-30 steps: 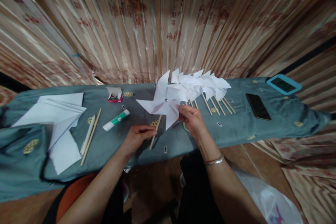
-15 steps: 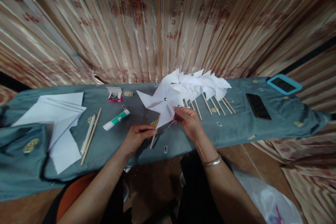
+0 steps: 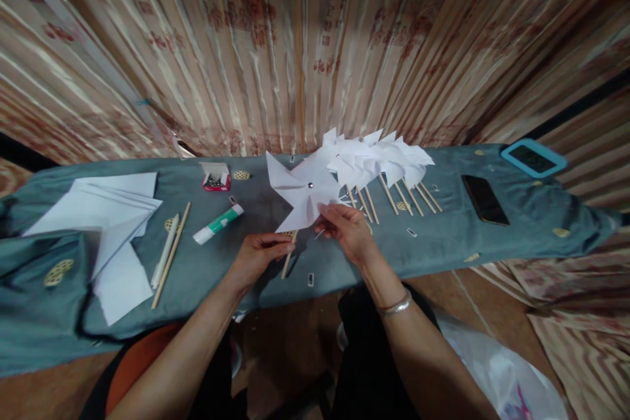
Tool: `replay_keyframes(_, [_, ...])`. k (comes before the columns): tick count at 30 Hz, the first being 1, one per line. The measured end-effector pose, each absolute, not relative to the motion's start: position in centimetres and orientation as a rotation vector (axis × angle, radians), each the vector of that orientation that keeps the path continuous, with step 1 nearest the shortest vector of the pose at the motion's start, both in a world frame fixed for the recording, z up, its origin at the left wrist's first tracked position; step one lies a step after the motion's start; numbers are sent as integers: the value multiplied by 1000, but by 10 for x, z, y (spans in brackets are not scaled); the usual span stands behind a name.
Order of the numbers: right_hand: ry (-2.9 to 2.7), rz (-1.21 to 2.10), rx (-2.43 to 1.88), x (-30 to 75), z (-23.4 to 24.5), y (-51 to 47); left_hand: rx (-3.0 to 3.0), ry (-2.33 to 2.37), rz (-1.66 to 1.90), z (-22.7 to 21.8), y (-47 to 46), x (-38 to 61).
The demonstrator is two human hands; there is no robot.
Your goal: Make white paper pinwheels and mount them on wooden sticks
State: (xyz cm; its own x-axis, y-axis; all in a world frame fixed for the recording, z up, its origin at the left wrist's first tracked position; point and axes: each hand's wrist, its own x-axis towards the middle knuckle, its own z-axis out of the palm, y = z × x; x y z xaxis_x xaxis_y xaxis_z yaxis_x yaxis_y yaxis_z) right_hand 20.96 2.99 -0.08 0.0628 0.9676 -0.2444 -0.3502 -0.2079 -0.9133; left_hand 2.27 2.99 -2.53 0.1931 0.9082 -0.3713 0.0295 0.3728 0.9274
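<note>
A white paper pinwheel (image 3: 306, 193) with a shiny pin at its centre is held up over the table. My left hand (image 3: 263, 252) pinches its wooden stick (image 3: 291, 251) below the blades. The fingers of my right hand (image 3: 347, 226) are closed at the edge of the lower right blade, and a thin pale sliver shows by the fingertips. Behind lies an overlapping row of several finished pinwheels (image 3: 367, 161), their sticks pointing toward me.
On the left lie white paper sheets (image 3: 113, 193), a white pen-like stick (image 3: 166, 252) and a loose wooden stick (image 3: 172, 249). A glue stick (image 3: 218, 224) and a small red box of pins (image 3: 215, 178) are nearer the middle. A phone (image 3: 485, 199) and a blue-framed device (image 3: 534, 157) rest at right.
The held pinwheel's blades have turned clockwise around the pin. My right hand has shifted slightly left and down with the blade; my left hand stays on the stick.
</note>
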Motion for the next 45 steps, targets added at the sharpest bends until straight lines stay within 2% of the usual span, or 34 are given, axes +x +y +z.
replay_keyframes(14, [-842, 1459, -1194, 222, 1, 28, 980, 1230, 838, -21, 34, 19])
replay_keyframes(25, [-696, 1010, -1137, 249, -3, 48, 992, 1217, 783, -19, 30, 19])
replay_keyframes(45, [-652, 1214, -1148, 234, -8, 52, 997, 1195, 774, -22, 28, 17])
